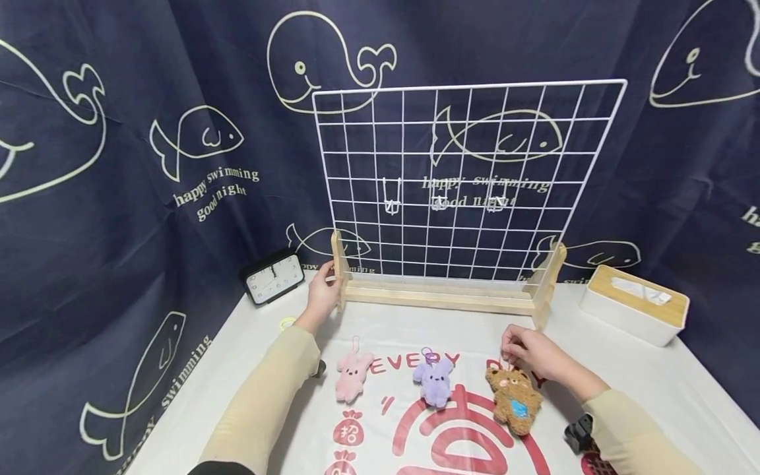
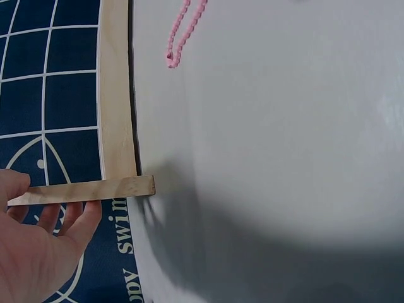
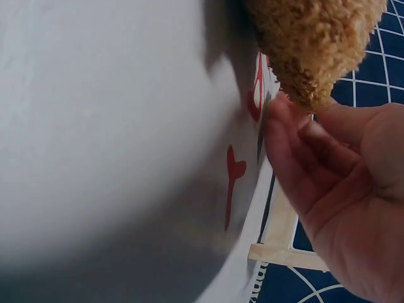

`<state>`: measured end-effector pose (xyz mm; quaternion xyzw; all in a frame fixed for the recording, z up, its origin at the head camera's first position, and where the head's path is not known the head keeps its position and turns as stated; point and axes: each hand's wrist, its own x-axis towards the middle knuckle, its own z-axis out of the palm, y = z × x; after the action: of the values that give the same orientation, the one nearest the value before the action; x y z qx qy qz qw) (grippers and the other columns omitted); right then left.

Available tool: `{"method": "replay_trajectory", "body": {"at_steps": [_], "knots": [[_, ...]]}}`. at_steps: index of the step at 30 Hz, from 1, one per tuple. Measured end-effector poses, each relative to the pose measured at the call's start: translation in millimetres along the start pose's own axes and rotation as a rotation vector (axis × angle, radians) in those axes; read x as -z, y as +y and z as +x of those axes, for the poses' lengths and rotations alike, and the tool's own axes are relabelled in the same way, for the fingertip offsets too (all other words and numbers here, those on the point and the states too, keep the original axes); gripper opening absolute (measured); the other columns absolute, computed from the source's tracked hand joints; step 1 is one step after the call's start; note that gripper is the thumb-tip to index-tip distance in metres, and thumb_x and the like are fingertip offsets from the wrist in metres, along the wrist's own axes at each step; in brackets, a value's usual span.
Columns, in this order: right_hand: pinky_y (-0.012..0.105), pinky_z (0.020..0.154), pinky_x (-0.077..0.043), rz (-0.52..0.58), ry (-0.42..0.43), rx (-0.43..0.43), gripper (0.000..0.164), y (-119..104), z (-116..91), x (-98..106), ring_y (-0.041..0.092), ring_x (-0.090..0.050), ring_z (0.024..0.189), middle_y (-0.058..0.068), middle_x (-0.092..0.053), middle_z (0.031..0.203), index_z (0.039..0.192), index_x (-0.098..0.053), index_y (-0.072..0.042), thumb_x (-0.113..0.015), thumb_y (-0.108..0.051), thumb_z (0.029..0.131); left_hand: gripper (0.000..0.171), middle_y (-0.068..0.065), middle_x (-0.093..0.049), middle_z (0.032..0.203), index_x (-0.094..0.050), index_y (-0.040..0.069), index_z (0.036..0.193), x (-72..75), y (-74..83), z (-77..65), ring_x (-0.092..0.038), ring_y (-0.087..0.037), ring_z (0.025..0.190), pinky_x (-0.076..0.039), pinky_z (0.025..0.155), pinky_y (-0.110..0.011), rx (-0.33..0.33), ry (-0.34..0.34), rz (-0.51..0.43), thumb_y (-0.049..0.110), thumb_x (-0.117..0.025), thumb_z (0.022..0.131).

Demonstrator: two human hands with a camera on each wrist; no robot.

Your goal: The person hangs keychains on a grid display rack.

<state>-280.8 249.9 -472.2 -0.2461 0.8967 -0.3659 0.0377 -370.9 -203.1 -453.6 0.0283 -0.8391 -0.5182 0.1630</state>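
My left hand (image 1: 323,293) grips the left wooden side post (image 1: 340,264) of a stand that holds a white wire grid (image 1: 469,165). In the left wrist view, thumb and fingers lie on both sides of that wooden piece (image 2: 95,189). With thumb and fingertips, my right hand (image 1: 534,353) pinches the brown bear plush keychain (image 1: 515,402) by its top; the loop is mostly hidden by the fingers. The bear has a blue belly patch. To its left lie a purple plush keychain (image 1: 435,382) and a pink plush keychain (image 1: 353,376), each with a loop at its head.
Three white hooks hang on the grid, among them the left hook (image 1: 392,204). A black-framed clock (image 1: 273,278) stands at the back left, a tissue box (image 1: 635,303) at the back right. Behind everything hangs a dark blue curtain (image 1: 142,66). Red print marks the white tablecloth (image 1: 309,429).
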Motion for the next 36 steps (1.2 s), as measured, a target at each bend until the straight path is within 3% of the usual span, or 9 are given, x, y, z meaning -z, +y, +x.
{"method": "replay_trajectory", "body": {"at_steps": [5, 15, 24, 36], "knots": [[0.030, 0.058, -0.062, 0.079, -0.006, 0.006, 0.006, 0, -1, 3, 0.016, -0.065, 0.068, 0.007, -0.064, 0.082, 0.093, -0.061, 0.001, -0.063, 0.005, 0.096, 0.048, -0.025, -0.061, 0.130, -0.052, 0.004, 0.145, 0.2, 1.9, -1.6, -0.063, -0.042, 0.115, -0.055, 0.102, -0.049, -0.019, 0.011, -0.008, 0.002, -0.061, 0.098], [0.025, 0.059, -0.054, -0.056, 0.066, 0.056, 0.009, -7, -4, 11, 0.011, -0.061, 0.070, 0.000, -0.068, 0.080, 0.086, -0.070, -0.007, -0.072, 0.001, 0.091, 0.048, -0.026, -0.061, 0.130, -0.052, 0.003, 0.144, -0.9, 2.3, -2.0, -0.063, -0.044, 0.115, -0.055, 0.102, -0.050, -0.034, 0.005, -0.037, 0.001, -0.061, 0.097], [0.024, 0.061, -0.052, -0.009, 0.145, 0.076, 0.009, -16, -4, 19, 0.009, -0.058, 0.073, -0.003, -0.067, 0.085, 0.088, -0.071, -0.010, -0.071, -0.003, 0.093, 0.048, -0.026, -0.061, 0.131, -0.051, 0.003, 0.145, -2.0, 0.8, -0.9, -0.062, -0.044, 0.116, -0.054, 0.103, -0.051, -0.026, -0.001, -0.020, 0.001, -0.060, 0.098], [0.024, 0.052, -0.053, 0.017, 0.254, 0.181, 0.010, -33, 2, 28, 0.008, -0.057, 0.066, 0.001, -0.066, 0.088, 0.090, -0.072, -0.008, -0.071, 0.001, 0.092, 0.048, -0.027, -0.060, 0.130, -0.051, 0.003, 0.145, -0.8, 1.9, -2.9, -0.062, -0.045, 0.115, -0.054, 0.103, -0.052, -0.017, 0.005, -0.022, 0.001, -0.060, 0.097]]}}
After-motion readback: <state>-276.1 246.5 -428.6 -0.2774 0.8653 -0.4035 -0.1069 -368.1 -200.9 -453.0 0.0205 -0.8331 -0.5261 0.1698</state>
